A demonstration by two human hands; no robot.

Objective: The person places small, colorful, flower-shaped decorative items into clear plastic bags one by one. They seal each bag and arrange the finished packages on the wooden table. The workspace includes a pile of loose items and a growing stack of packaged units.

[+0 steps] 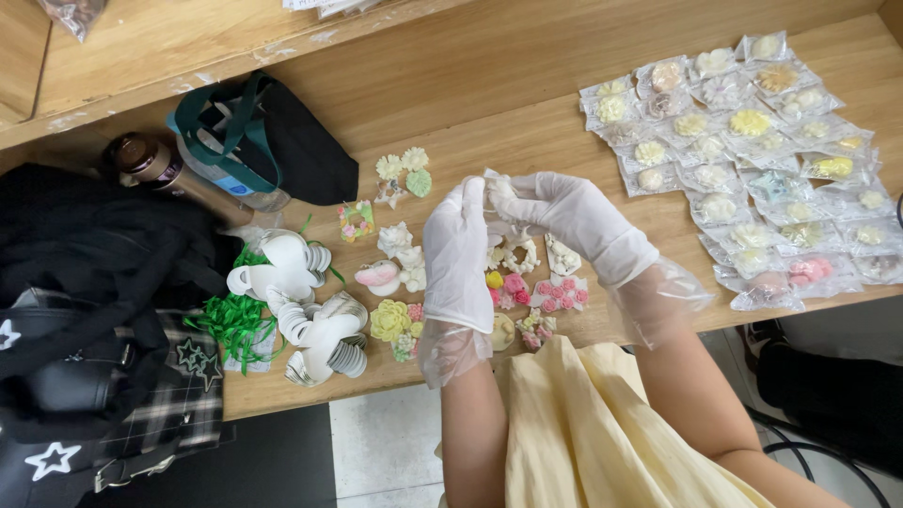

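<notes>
Both my hands wear thin clear-white gloves and meet above the wooden table (527,85). My left hand (456,254) and my right hand (574,218) pinch a small clear plastic bag (499,191) between their fingertips; what the bag holds is hidden. Under the hands lie loose small moulded flower and figure pieces (555,293) in pink, white, yellow and green. To the right lie several rows of the same kind of pieces sealed in clear bags (752,160).
White cup-shaped pieces (310,292) and green ribbon (230,320) lie at left. Beyond them are a dark bottle (155,165), a black and teal bag (273,141) and black clothing with a plaid cloth (94,282). A yellow garment (583,433) covers my lap.
</notes>
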